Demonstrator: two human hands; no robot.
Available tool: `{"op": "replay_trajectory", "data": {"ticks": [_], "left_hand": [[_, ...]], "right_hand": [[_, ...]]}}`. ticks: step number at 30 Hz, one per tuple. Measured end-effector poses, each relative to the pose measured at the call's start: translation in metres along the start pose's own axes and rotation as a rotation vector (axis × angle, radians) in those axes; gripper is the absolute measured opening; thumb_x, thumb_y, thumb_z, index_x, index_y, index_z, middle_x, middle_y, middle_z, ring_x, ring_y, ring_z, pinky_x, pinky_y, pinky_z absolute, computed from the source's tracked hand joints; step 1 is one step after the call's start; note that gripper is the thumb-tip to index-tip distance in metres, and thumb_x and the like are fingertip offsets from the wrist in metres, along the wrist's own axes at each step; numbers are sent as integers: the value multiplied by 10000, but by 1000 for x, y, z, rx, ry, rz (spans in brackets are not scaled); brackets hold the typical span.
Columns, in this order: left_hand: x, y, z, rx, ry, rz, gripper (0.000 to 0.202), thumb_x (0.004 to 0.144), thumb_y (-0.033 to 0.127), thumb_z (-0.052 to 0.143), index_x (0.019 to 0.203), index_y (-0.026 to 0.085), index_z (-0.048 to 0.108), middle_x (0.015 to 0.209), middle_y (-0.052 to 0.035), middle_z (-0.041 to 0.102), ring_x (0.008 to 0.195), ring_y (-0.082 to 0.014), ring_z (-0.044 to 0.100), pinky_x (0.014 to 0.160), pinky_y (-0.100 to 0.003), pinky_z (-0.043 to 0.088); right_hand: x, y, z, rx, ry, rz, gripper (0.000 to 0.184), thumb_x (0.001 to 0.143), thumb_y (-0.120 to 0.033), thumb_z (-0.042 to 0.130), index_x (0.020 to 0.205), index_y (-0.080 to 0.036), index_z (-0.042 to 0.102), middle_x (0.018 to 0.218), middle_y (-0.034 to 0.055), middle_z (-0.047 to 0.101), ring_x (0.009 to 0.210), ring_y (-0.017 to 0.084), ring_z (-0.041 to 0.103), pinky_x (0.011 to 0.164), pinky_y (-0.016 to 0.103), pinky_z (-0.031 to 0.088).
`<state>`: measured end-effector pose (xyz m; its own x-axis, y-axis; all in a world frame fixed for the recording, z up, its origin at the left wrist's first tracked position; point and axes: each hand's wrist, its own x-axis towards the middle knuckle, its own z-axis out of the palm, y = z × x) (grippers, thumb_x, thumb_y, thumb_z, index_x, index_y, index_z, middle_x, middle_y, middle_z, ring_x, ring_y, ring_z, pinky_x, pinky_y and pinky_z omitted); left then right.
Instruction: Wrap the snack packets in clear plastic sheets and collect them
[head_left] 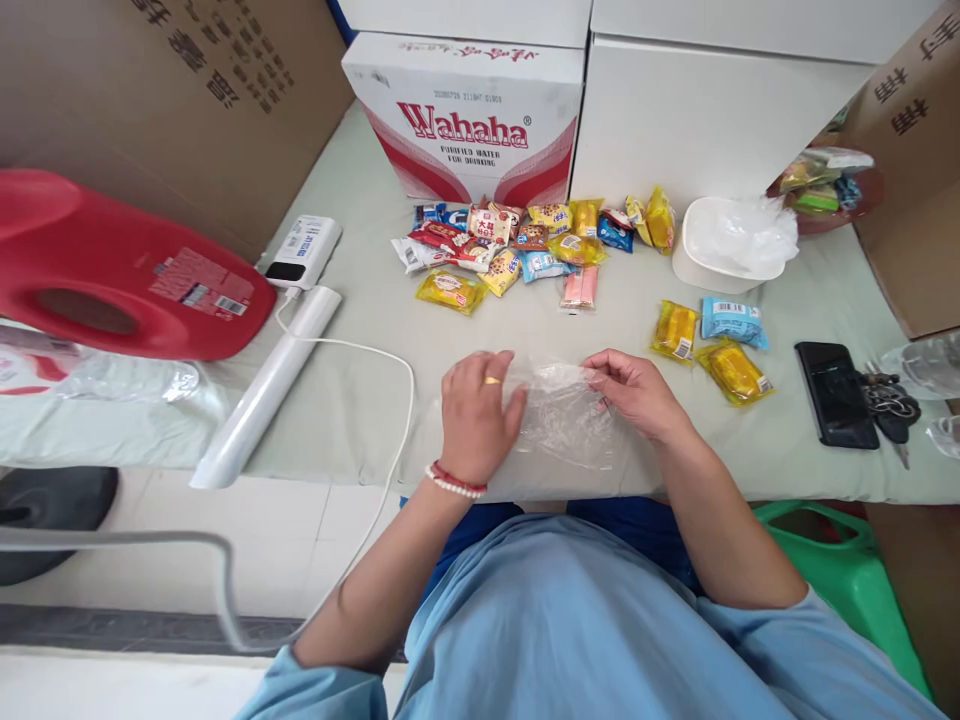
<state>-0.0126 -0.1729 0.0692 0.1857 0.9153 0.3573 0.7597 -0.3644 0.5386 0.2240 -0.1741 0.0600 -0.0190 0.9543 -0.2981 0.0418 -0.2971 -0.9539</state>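
Observation:
A clear plastic bag point(568, 425) lies near the front edge of the cloth-covered table, crumpled along its upper side. My right hand point(628, 388) pinches the bag's upper right corner between thumb and fingers. At the bag's left edge is my left hand point(480, 410), its thumb held apart from slightly bent fingers; whether it touches the film is hard to see. Beyond both hands, several wrapped snacks point(491, 225) are heaped together. Two yellow snack packs point(733, 372) and a light blue pack point(733, 322) lie to the right of my right hand.
A white tub point(731, 278) with thin plastic bags in it stands at the back right. Further right are a phone point(834, 392) and keys point(892, 408). A white cable point(401, 440) runs past my left hand. A Wahaha box point(472, 130) stands behind the snacks, a red jug point(127, 260) at left.

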Motion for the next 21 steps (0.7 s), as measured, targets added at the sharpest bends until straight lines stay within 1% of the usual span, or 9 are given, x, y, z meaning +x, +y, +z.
{"op": "replay_trajectory", "data": {"ticks": [1,3,7,9,12,14,15,18,21], "left_hand": [[5,-2,4,-54,7,-66,279,983,432,567,1015,193,707,928,-88,725,923,-248,681,906,-412,502],[14,-10,6,-231,15,-232,282,987,428,559,856,209,679,650,5,591,620,-160,555,671,-310,453],[25,-33,3,-576,86,-525,260,932,446,638,804,219,629,558,62,469,487,-115,400,515,-261,325],[25,-36,4,-582,115,-501,255,913,466,671,853,220,636,603,55,500,521,-120,434,541,-256,356],[18,-22,13,-447,-29,-169,450,776,511,820,1090,221,680,939,-44,675,852,-207,625,776,-323,497],[12,-8,24,-333,-134,30,592,700,509,875,1179,217,685,1196,-125,676,1116,-302,618,951,-421,488],[9,-3,28,-287,-153,72,521,729,485,855,1147,214,702,1208,-138,677,1145,-320,609,977,-443,471],[6,1,34,-295,-105,-18,174,903,374,683,962,215,724,917,-76,693,893,-244,639,856,-380,469],[11,-12,29,-485,-32,-272,197,932,398,660,865,219,705,641,23,566,582,-143,501,636,-289,403]], "right_hand": [[-1,-1,-3,-17,4,-9,363,714,-487,819,924,-207,722,769,0,595,691,137,520,535,252,526],[-2,0,-13,-41,38,-20,358,712,-489,818,902,-202,720,766,-1,598,673,128,509,531,247,511],[-2,4,-35,-57,118,9,364,677,-484,837,879,-207,715,748,-2,605,660,128,515,525,240,488],[-2,5,-40,-51,146,33,369,663,-490,841,869,-214,707,731,-3,598,652,132,516,515,238,479],[-2,5,-35,-46,128,40,371,673,-516,830,856,-221,699,732,4,598,658,140,523,504,235,472],[0,4,-28,-55,96,30,368,689,-523,824,863,-222,705,742,8,603,676,144,533,509,233,479],[1,3,-26,-60,85,25,365,694,-523,824,863,-220,707,742,8,601,680,144,533,511,232,481],[3,1,-25,-81,70,17,358,691,-506,836,851,-212,710,738,5,599,671,138,524,514,236,486],[2,3,-34,-91,88,19,371,675,-503,855,841,-207,705,722,-3,591,656,132,513,521,242,488]]}}
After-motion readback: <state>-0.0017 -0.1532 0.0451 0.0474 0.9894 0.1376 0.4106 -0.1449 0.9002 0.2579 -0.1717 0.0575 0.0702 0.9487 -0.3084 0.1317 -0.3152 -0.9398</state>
